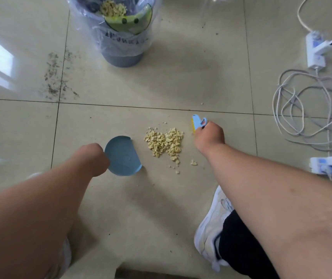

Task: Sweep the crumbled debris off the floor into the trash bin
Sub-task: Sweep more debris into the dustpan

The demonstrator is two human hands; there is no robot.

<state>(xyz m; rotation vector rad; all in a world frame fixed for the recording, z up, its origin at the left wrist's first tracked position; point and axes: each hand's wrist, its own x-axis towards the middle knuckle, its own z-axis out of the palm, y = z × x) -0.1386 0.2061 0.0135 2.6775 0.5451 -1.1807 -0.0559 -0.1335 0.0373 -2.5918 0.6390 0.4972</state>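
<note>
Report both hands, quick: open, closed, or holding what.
Left hand: closed, holding the blue dustpan.
Right hand: closed, holding the small blue brush beside the yellow debris pile.

One bin (120, 47), one dustpan (123, 158), one brush (197, 121), two power strips (315, 51) (both white).

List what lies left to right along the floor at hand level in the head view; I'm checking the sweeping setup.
left hand → blue dustpan → pile of yellow crumbs → small blue brush held in the right hand → tangled white cable.
</note>
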